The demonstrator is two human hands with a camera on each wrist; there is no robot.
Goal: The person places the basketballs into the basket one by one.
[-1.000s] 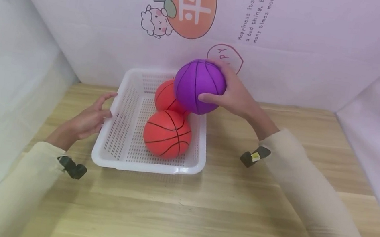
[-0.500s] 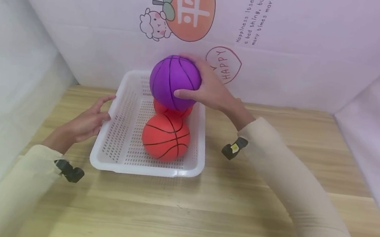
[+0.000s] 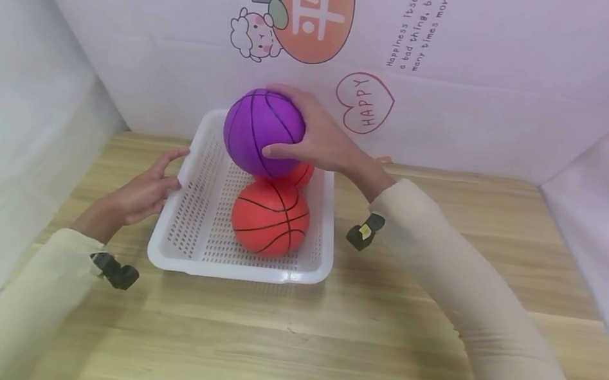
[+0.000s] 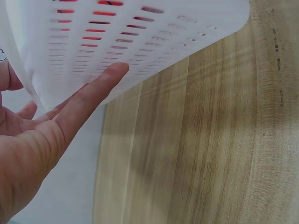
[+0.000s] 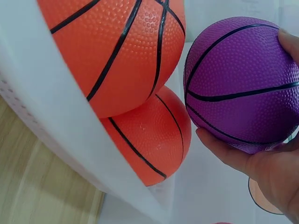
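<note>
My right hand (image 3: 320, 137) grips a purple toy basketball (image 3: 256, 134) from its right side, thumb in front. The ball is held up over the back of a white plastic basket (image 3: 237, 273). Inside the basket lie two orange-red basketballs: the front one (image 3: 271, 219) in plain sight, the rear one (image 3: 301, 175) partly hidden behind the purple ball. In the right wrist view the purple ball (image 5: 238, 88) hangs beside both. My left hand (image 3: 143, 193) touches the basket's left side near the rim; the left wrist view has one straight finger (image 4: 88, 102) against the slotted wall.
The basket stands on a wood-grain tabletop (image 3: 282, 349), near the back. White cloth walls (image 3: 179, 81) rise behind and on both sides; the back one bears a printed orange fruit (image 3: 314, 16) and a heart (image 3: 363, 102). Small black cameras (image 3: 364, 232) sit on both wrists.
My right hand has carried the purple basketball leftward, from above the basket's right back area to over its middle back. My left hand stays at the basket's left side.
</note>
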